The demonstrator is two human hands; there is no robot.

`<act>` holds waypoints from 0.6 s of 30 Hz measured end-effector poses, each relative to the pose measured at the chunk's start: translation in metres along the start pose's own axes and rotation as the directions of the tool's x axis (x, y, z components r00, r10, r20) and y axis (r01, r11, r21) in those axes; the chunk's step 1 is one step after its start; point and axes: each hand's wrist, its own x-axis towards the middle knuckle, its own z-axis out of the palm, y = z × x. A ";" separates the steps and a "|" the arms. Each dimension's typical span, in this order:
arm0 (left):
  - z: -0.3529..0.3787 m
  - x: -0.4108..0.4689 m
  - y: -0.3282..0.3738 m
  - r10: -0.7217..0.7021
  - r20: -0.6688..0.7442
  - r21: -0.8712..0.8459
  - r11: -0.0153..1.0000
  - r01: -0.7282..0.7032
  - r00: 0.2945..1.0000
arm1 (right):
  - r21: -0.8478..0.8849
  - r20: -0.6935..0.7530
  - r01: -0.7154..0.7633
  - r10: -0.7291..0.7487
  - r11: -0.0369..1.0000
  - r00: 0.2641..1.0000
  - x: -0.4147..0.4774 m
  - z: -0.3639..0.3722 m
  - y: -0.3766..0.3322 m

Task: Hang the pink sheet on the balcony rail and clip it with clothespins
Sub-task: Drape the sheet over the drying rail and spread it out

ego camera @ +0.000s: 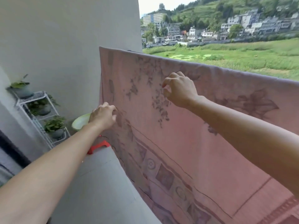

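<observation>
**A:** Head view. Whereabouts of the pink sheet [186, 143]?

**B:** Draped over the balcony rail, with the rail itself hidden under the fold. Hangs down the near side, spread wide, printed with grey leaves up top and a border of squares lower down.

**A:** And the left hand [103, 116]?

**B:** Low, near the cloth's left edge. Fingers curled, fingertips pinching a bit of fabric, with small creases fanning out from the pinch.

**A:** Right hand [179, 90]?

**B:** Higher, nearer the top fold, in front of the leaf print. Fingers curled into a loose claw. Cannot tell whether gripping the fabric or merely held against it.

**A:** Round about?

**B:** Grey ledge [97, 183] beneath the left forearm, meeting the sheet's lower left edge. Red plastic piece [98, 147] at the ledge's far end. Pale green-white rounded thing [80, 122] just behind the left hand. White wire rack [40, 113] with potted plants [54, 125] against the wall at left. Beyond the fold, green field [226, 57] and hillside buildings [202, 31].
</observation>
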 end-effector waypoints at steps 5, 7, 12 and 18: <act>0.007 0.078 -0.074 -0.121 0.000 0.022 0.992 0.121 0.993 | 0.070 -0.007 0.067 -0.066 0.995 0.998 0.115 0.072 -0.033; 0.010 0.107 -0.106 -0.164 -0.007 0.006 0.986 0.164 0.986 | 0.075 -0.014 0.098 -0.097 0.992 0.995 0.160 0.095 -0.050; 0.023 0.170 -0.183 -0.241 -0.003 0.024 0.970 0.241 0.971 | 0.079 -0.015 0.158 -0.157 0.984 0.987 0.263 0.150 -0.086; 0.056 0.271 -0.275 -0.246 -0.001 0.046 0.968 0.246 0.969 | 0.013 -0.002 0.097 -0.097 0.995 0.995 0.372 0.232 -0.112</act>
